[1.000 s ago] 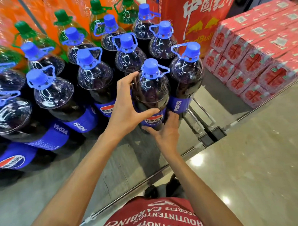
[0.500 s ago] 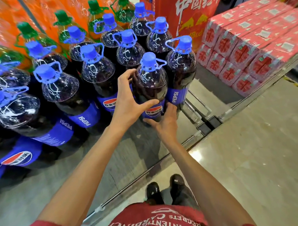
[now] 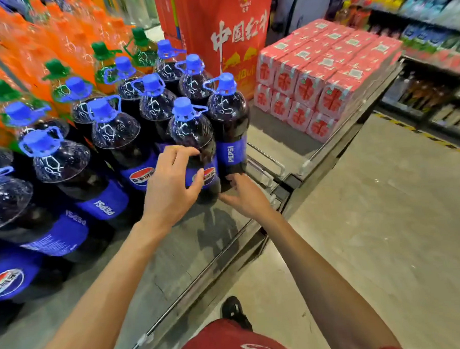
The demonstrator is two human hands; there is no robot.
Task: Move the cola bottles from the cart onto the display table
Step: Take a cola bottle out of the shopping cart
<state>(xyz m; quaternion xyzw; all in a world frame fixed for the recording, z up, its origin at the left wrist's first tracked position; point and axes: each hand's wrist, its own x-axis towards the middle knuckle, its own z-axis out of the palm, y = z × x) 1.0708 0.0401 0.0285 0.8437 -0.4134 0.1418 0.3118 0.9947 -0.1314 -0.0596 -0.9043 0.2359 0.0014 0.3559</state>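
At the near edge of the grey display table [image 3: 175,269], the front cola bottle [image 3: 193,133] stands upright, touching its neighbour bottle [image 3: 229,113] at 2 o'clock. More cola rows spread away toward 9 and 10 o'clock. As half a second ago, the left hand [image 3: 171,187] curls round the front bottle, with the thumb across the label and the fingers bent on its 9 o'clock side. The right hand [image 3: 247,197] cupped the base then. It now lies at 4 o'clock of the bottle, fingers loosely straight by the two bottles' feet; I cannot tell whether they touch. Stacked at 2 o'clock are the red cartons [image 3: 325,78], with more shelving visible behind them than before.
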